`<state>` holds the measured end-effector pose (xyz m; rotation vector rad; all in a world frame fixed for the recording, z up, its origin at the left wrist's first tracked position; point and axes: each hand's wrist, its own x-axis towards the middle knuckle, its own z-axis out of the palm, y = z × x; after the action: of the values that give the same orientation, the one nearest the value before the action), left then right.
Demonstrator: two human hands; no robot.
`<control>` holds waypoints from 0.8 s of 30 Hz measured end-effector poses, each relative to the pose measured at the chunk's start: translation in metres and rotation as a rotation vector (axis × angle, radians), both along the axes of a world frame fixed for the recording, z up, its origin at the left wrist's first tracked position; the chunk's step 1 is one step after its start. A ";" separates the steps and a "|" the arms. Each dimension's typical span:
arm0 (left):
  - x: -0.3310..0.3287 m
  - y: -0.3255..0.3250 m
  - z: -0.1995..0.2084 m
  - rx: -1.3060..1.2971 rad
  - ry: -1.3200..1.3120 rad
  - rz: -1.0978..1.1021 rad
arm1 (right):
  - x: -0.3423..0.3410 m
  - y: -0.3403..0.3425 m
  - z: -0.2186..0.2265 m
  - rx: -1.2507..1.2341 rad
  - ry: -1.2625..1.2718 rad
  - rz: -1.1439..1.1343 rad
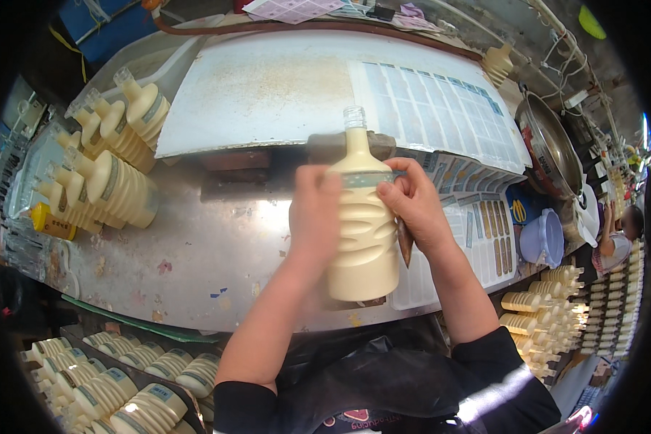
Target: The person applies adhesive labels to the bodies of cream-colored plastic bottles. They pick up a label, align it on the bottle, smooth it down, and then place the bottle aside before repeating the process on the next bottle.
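Note:
A cream, ribbed bottle [363, 249] with a clear threaded neck stands upright in front of me. A blue-green label band [358, 181] runs across its shoulder. My left hand [318, 210], smeared by motion, lies along the bottle's left side; its fingers do not show clearly. On the other side, my right hand [414, 197] is closed at the right end of the band, thumb and forefinger against the bottle. A brown pointed tool [405, 244] hangs below the right palm; its upper part is hidden, and I cannot tell how it is held.
Cream bottles [126, 192] crowd the bench's left end. More fill a crate [137, 405] at lower left and racks [542, 311] at right. A raised white board [267, 87] bears label sheets [434, 101]. A purple bucket [541, 237] and another person [615, 246] are at right.

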<state>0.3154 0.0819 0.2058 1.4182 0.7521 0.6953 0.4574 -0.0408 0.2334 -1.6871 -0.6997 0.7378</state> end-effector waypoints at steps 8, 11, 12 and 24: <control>0.006 0.009 0.006 0.168 0.109 0.010 | -0.006 0.003 0.003 -0.019 -0.013 -0.042; 0.005 0.010 -0.008 0.208 -0.057 0.021 | -0.006 0.003 0.002 -0.046 -0.050 -0.053; 0.004 0.010 -0.007 0.120 -0.106 0.005 | -0.006 0.002 0.003 -0.055 -0.044 -0.054; -0.010 0.000 0.012 -0.324 -0.254 0.058 | -0.032 0.002 0.055 0.309 -1.017 -0.117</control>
<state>0.3052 0.0818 0.2183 0.9960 0.6725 0.7451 0.4255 -0.0386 0.2886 -1.7274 -1.3052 -0.3746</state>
